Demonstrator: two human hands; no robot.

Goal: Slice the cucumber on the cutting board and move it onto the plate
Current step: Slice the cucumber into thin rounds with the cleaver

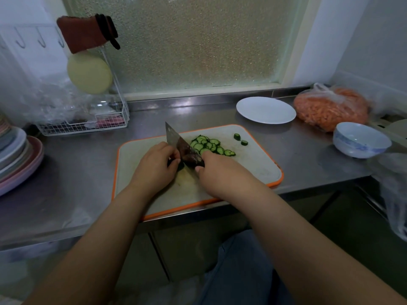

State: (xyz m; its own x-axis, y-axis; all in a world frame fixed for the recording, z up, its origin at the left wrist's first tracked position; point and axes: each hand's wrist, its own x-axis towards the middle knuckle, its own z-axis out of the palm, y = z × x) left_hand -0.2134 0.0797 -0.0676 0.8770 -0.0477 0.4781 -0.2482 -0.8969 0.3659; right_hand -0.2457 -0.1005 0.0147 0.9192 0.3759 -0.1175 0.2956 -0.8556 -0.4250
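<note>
Cucumber slices (210, 146), thin dark-green rounds, lie in an overlapping heap on the white orange-rimmed plastic cutting board (253, 164), just right of the broad steel cleaver (176, 144). Two small cucumber end pieces (240, 139) sit apart toward the board's far right. The round white plate (266, 110) behind the board holds nothing; the white bowl with blue pattern (361, 139) at the right also shows nothing inside.

The right hand (217, 170) has its grip closed around the cleaver's handle, the blade standing edge-down on the board. The left hand (156, 164) has curled fingers pinching a dark uncut cucumber stub (179, 166), mostly hidden, pressed against the blade's left side. The slices lie just beyond the right hand's knuckles.

On the steel table (77, 172), a clear bag of orange shreds (330, 108) lies between plate and bowl. A white wire rack (88, 122) stands far left, with stacked pastel plates (17, 159) at the left edge.
</note>
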